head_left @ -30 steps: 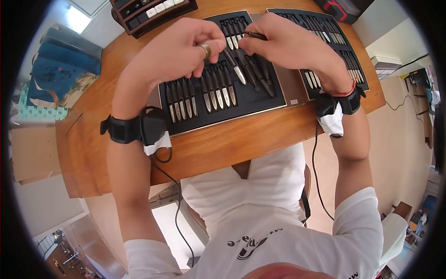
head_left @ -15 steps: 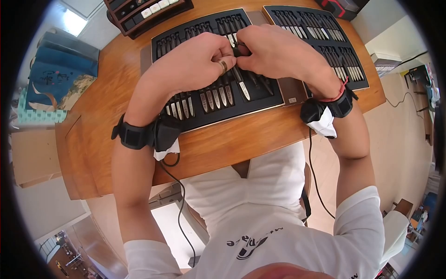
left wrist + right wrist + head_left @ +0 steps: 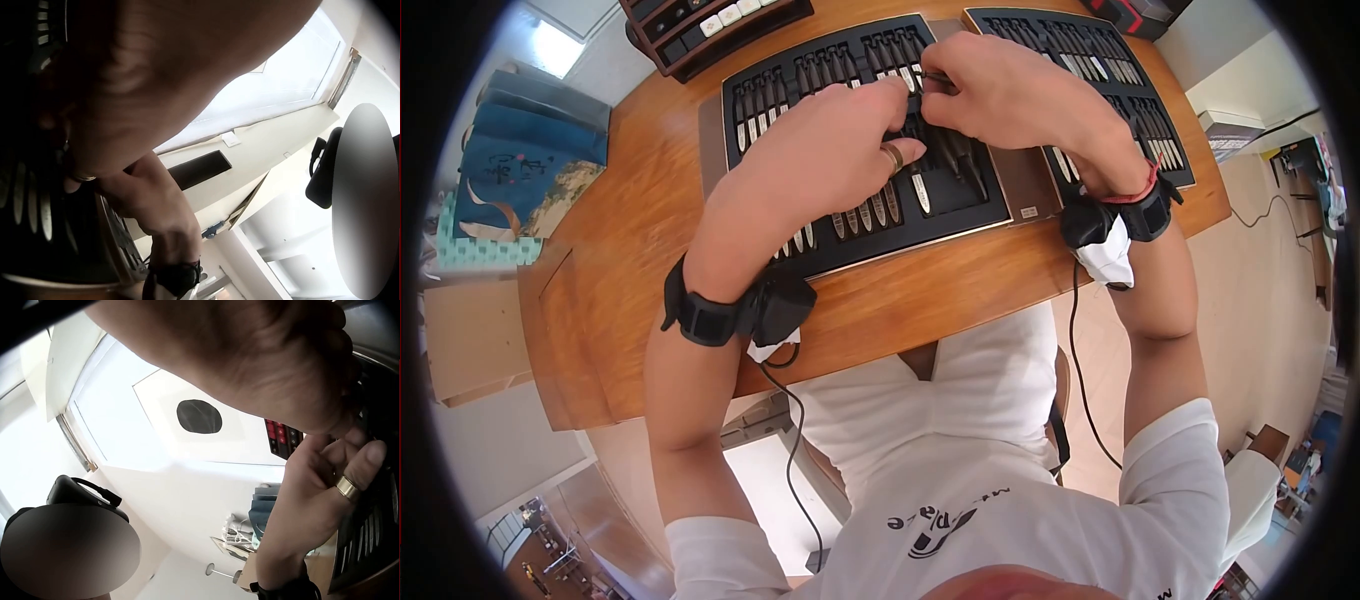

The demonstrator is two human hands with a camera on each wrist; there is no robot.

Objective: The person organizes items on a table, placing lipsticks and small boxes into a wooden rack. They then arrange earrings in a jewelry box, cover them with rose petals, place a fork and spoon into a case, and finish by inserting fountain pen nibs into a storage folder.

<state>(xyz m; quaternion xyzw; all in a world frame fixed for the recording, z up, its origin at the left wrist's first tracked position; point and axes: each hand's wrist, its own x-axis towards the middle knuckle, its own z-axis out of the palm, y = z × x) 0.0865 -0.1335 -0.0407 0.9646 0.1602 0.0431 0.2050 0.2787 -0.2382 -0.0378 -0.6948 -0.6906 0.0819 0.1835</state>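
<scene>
A black foam tray (image 3: 855, 258) holds several slim dark-handled tools with flat, silver, leaf-shaped ends, set in rows. My left hand (image 3: 830, 145), with a ring on its thumb, is low over the middle of this tray. Its thumb is held out straight beside one silver-ended tool (image 3: 920, 192), whose upper part is hidden. In the right wrist view the left fingers (image 3: 340, 453) are bent loosely, thumb apart. My right hand (image 3: 1025, 105) pinches a thin dark stick (image 3: 937, 77) close to the left fingertips. Dark tools (image 3: 960, 160) lie loosely in the tray just below the right hand.
A second tray (image 3: 1120, 90) of similar tools lies to the right, joined by a brown strip (image 3: 1025, 185). Behind stands a dark wooden rack (image 3: 700, 35) with white tiles. Blue bags (image 3: 530, 140) are left of the wooden table (image 3: 620, 240).
The left hand has moved right and inward over the silver-ended tool, which has gone from slanting in that hand to lying in the tray. The left thumb has spread; the right hand keeps its dark stick.
</scene>
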